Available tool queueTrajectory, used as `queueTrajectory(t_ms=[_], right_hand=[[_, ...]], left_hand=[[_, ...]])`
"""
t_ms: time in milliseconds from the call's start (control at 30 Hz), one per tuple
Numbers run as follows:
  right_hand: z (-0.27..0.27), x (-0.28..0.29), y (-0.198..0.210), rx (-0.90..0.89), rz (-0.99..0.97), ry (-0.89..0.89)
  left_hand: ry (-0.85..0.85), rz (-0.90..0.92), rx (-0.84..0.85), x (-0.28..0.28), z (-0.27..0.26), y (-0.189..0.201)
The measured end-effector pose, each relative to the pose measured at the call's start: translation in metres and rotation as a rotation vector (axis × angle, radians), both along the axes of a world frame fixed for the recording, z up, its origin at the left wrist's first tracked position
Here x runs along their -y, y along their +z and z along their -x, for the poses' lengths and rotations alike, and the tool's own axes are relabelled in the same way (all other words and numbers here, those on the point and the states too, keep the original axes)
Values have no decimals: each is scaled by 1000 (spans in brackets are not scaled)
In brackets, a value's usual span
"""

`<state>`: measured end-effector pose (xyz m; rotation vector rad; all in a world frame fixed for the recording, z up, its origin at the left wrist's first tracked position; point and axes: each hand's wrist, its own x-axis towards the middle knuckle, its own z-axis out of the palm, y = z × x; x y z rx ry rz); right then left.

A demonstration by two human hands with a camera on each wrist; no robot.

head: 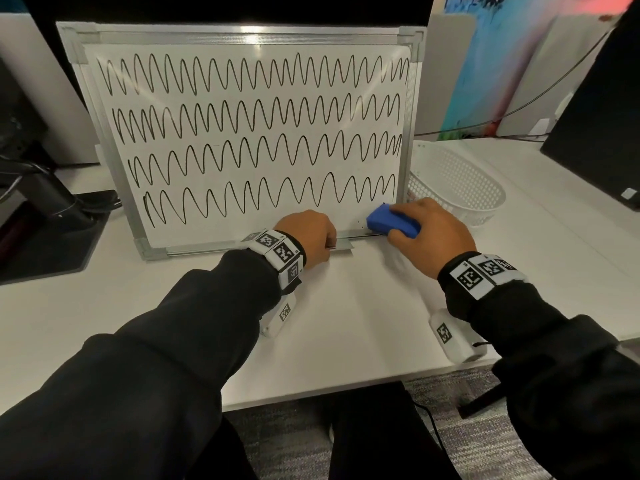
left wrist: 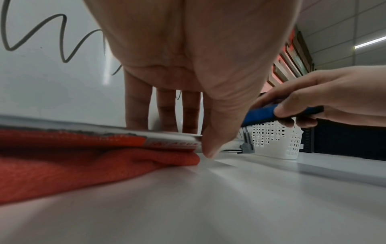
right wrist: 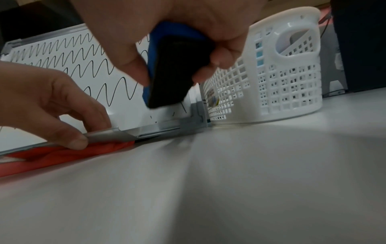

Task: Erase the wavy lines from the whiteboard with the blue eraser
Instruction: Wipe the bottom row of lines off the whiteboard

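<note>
A whiteboard (head: 242, 220) in a silver frame leans back on the white desk, covered by several rows of black wavy lines (head: 256, 112). My left hand (head: 308, 237) holds its bottom tray rail (head: 341, 244), fingers on top and thumb under it (left wrist: 208, 148). My right hand (head: 433, 233) grips the blue eraser (head: 388, 221) near the board's lower right corner. Seen from the right wrist, the eraser's (right wrist: 175, 69) black felt face hangs just above the board's corner (right wrist: 196, 112). The left wrist view shows the eraser (left wrist: 263, 113) pinched between thumb and fingers.
A white perforated basket (head: 460, 188) stands just right of the board. An orange-red cloth (left wrist: 83, 165) lies under the board's bottom edge. A black monitor base (head: 52, 237) sits at the left and a dark screen (head: 602, 133) at the right. The desk's front edge (head: 346, 393) is near me.
</note>
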<state>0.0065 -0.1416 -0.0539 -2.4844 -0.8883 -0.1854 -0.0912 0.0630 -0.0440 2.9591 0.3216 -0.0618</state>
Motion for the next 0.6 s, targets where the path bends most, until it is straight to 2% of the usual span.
queueTrajectory(t_ms=[100,200,333,467,600], right_hand=[[-3,2,1,13,-78,11],[0,2,-1,-62,70,38],[-1,0,1,12,-62,29],[2,-1,-3,-78,94,51],[1,0,0,-10,-37,13]], left_hand=[[-2,3,5,-1,0,-1],[-11,-4,4,-1,0,-1],[-15,-1,5,-1,0,-1],[-18,-12,4,-2,0,-1],[-18,-8,10,-3,0,-1]])
